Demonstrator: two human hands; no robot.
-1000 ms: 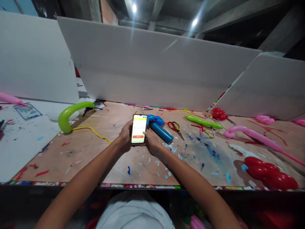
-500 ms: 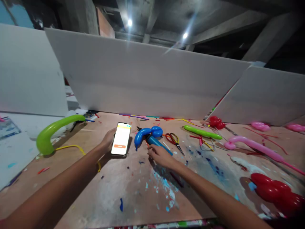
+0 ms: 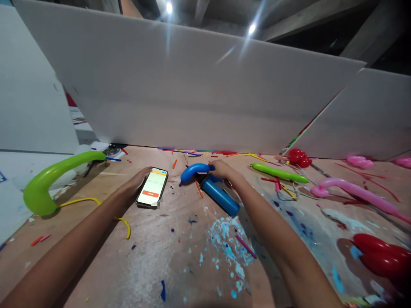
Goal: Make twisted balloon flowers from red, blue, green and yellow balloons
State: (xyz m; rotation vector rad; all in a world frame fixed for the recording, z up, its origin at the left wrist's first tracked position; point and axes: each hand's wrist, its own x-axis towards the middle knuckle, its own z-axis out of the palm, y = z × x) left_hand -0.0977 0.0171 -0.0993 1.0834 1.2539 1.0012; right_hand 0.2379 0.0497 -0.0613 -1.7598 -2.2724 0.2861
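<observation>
My left hand is closed around the side of a smartphone, whose lit screen shows an orange button. At the middle of the table, my right hand has its fingers closed on the right end of a blue twisted balloon. That end is partly hidden by the fingers. Just below the balloon lies a blue hand pump, partly under it and apart from my fingers. My right hand and wrist cover most of the scissors.
Left stands a curved green balloon with a yellow uninflated balloon. To the right lie a long green balloon, a pink balloon and red balloons. White boards wall the table's back. Several uninflated balloons lie along their base.
My right hand has moved from beside the pump up to the blue balloon's right end, uncovering the pump. The phone has shifted left and tilted. The whole view has shifted slightly.
</observation>
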